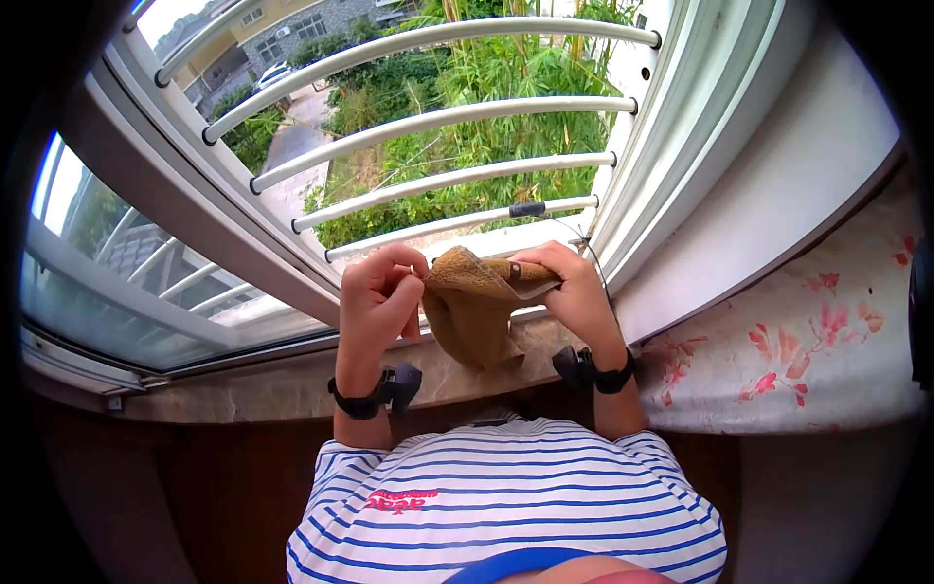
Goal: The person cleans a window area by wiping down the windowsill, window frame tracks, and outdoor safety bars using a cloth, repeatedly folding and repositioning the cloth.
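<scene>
A brown terry cloth (474, 316) hangs folded between my hands, above the stone windowsill and in front of the open window. My left hand (377, 297) is closed in a pinch at the cloth's left edge; its fingertips meet the cloth's upper corner. My right hand (576, 292) is wrapped around the cloth's right end, with the thumb side along its top edge. A small dark mark shows on the cloth near the right fingers. The cloth's lower part droops freely, its tip close to the sill.
White metal bars (438, 122) cross the window opening just beyond my hands. A sliding glass pane (146, 282) stands at left. The marble sill (263, 384) runs below. A thin dark cable (601, 268) hangs at the right frame, beside a floral-patterned cloth (769, 360).
</scene>
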A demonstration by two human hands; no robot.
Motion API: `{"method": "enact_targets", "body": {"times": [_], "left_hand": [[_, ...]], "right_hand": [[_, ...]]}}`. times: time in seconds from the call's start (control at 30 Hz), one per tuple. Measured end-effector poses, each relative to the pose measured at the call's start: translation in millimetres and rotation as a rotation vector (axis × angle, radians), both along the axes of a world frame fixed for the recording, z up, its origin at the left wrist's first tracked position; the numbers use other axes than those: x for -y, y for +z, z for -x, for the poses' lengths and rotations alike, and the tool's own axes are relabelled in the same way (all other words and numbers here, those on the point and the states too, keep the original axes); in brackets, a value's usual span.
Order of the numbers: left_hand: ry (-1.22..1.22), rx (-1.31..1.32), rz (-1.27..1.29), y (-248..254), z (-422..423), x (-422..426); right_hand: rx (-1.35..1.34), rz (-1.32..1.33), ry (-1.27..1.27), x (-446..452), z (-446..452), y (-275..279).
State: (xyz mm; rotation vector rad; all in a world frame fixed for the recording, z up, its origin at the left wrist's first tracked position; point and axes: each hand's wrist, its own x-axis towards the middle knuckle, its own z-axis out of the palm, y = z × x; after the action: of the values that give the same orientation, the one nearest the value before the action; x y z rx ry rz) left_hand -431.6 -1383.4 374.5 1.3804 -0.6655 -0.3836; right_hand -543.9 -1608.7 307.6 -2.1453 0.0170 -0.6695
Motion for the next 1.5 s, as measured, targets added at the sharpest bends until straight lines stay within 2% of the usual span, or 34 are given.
{"method": "enact_targets", "body": {"times": [0.03,0.07,0.13,0.2,0.27,0.33,0.4,0.43,0.47,0.53,0.6,0.67,0.73,0.77,0.83,0.87,0.93,1.0,1.07,1.1,1.2,1.23,1.37,1.43,1.5], "left_hand": [[0.080,0.231,-0.084,-12,-7,1],[0.160,0.464,-0.169,-19,-12,1],[0.179,0.431,-0.154,-18,-9,2],[0.170,0.218,-0.043,-17,-10,2],[0.149,0.178,-0.010,-15,-11,5],[0.189,0.652,-0.048,-14,-14,8],[0.133,0.594,-0.065,-9,-13,8],[0.121,0.443,0.104,-9,-13,15],[0.107,0.291,0.272,-8,-15,21],[0.141,0.466,0.278,-9,-27,26],[0.388,0.949,0.072,-2,-32,38],[0.472,1.023,-0.039,8,-35,64],[0.603,1.202,-0.112,1,-61,93],[0.644,1.274,-0.200,-5,-74,104],[0.775,1.434,-0.313,-6,-80,115],[0.783,1.440,-0.309,-6,-84,117],[0.777,1.451,-0.337,1,-82,115],[0.865,1.533,-0.322,8,-89,117],[0.808,1.476,-0.485,11,-97,119],[0.880,1.512,-0.444,13,-103,120],[0.822,1.456,-0.475,14,-110,118],[0.829,1.466,-0.487,17,-108,117],[0.803,1.442,-0.565,12,-112,118],[0.875,1.504,-0.444,9,-114,120],[0.917,1.526,-0.442,8,-114,123]], "right_hand": [[0.012,0.146,-0.154,-8,6,17],[0.019,0.139,-0.156,-12,11,30],[-0.021,0.260,-0.323,-17,19,49],[0.019,0.323,-0.349,-17,24,65],[-0.117,0.418,-0.530,-19,27,76],[-0.075,0.491,-0.564,-16,19,80],[0.080,0.262,-0.336,-8,2,86],[-0.006,-0.147,-0.156,-5,-3,96],[0.042,-0.282,-0.087,2,-14,92],[0.335,-0.318,0.061,3,-36,90],[0.385,-0.042,-0.002,-5,-46,101],[0.395,0.267,-0.065,-11,-69,106],[0.405,0.464,-0.134,-3,-111,92],[0.406,0.469,-0.132,3,-127,85],[0.468,0.729,-0.336,7,-145,85],[0.478,0.732,-0.335,12,-150,84],[0.159,0.716,-0.359,10,-148,99],[0.148,0.715,-0.348,16,-154,108],[-0.020,0.799,-0.277,25,-157,114],[0.100,0.843,-0.318,23,-159,114],[0.005,0.797,-0.302,21,-161,118],[0.141,0.802,-0.334,22,-166,110],[0.235,0.807,-0.296,26,-169,100],[0.389,0.806,-0.309,25,-166,97],[0.422,0.832,-0.372,25,-167,91]]}}
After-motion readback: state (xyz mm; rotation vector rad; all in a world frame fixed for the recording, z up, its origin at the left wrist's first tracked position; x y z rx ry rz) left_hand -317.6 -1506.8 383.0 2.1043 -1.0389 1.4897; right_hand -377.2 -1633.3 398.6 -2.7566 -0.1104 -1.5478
